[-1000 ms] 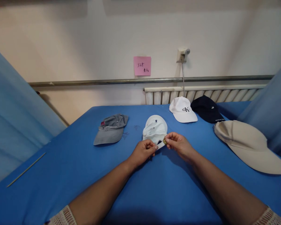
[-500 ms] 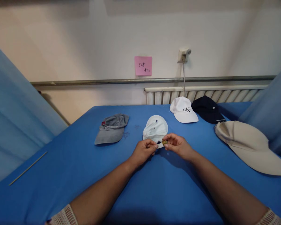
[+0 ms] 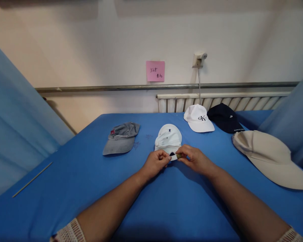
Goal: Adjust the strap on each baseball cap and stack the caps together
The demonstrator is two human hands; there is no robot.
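A pale mint-white baseball cap (image 3: 168, 138) lies on the blue-covered table with its back strap toward me. My left hand (image 3: 157, 163) pinches the white back strap (image 3: 174, 157) on its left side. On the right side, the fingers of my right hand (image 3: 195, 158) are closed on the brass-coloured strap buckle (image 3: 179, 156). A short stretch of strap shows between the two hands, with the dark opening of the cap just behind it. My fingertips hide part of the buckle.
A grey cap (image 3: 122, 137) lies to the left, a thin stick (image 3: 32, 179) farther left. At the back right are a white cap (image 3: 199, 119) and a black cap (image 3: 224, 117). A large beige visor cap (image 3: 270, 158) lies right. Curtains (image 3: 22, 111) hang at both sides.
My right hand has shifted slightly right along the strap, its fingers now more tightly over the buckle. More white strap shows between my hands. The left hand keeps its pinch.
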